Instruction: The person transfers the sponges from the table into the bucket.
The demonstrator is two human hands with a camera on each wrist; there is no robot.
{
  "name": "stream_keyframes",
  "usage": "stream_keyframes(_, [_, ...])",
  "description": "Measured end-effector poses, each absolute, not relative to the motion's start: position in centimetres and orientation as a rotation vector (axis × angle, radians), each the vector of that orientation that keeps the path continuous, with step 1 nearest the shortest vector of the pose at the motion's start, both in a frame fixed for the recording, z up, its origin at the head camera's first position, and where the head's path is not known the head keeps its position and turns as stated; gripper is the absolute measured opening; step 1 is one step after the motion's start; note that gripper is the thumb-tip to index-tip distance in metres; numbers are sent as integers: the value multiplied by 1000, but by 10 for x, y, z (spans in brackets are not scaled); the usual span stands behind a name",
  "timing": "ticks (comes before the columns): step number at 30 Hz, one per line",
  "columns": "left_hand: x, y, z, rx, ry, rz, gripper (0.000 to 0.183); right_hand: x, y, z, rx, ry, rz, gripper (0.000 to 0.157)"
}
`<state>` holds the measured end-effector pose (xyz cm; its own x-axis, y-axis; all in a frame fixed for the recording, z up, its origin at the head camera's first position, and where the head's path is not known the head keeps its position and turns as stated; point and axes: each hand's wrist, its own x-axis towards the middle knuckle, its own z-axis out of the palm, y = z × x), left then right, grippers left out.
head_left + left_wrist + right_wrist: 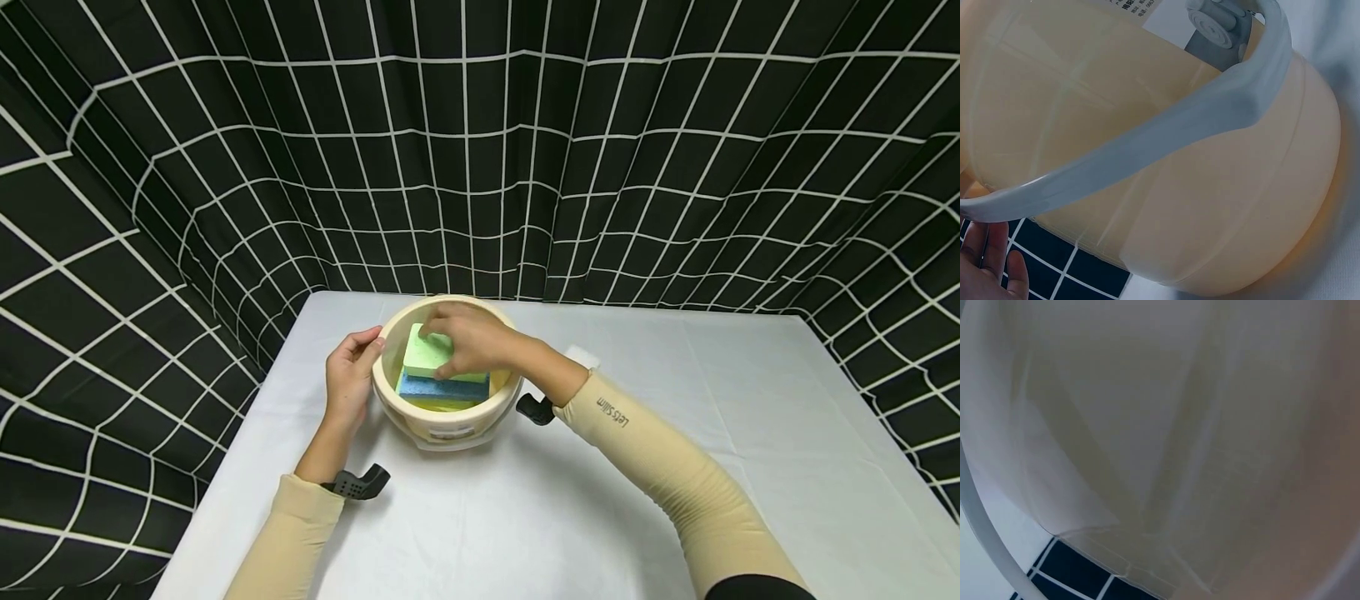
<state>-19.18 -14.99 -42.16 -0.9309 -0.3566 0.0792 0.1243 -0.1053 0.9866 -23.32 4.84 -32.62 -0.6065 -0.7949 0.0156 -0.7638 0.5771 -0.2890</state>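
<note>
A round cream bucket (512, 398) stands on the table with its pale handle (1147, 144) lowered against the outside. My left hand (351, 375) holds its rim at the left, thumb on the edge and fingers outside. Inside the bucket my right hand (476, 337) grips a light green sponge (426, 354), thumb at the near side and blurred fingers at the far side. Under it lies a sponge with a blue side (442, 389), and something yellow (446, 405) shows lower down. The right wrist view holds only the bucket's blurred translucent wall (1104, 425).
A white cloth covers the table (637, 517). Black curtains (465, 150) with a white grid rise behind it and at both sides. A small white thing (582, 358) sits behind my right wrist, partly hidden. A printed label (1179, 25) is on the bucket's outside.
</note>
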Motion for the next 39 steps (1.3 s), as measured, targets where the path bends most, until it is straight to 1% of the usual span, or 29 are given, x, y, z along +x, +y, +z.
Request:
stream_keyframes(21, [-193,-149,-421,246,-1832,-2105,29,-232,47,-338,-1284,2624,-347,64])
stream_keyframes(39, [-192,-148,-422,245,-1802,-2101,27,-232,58,-328,-1318,2653,-448,55])
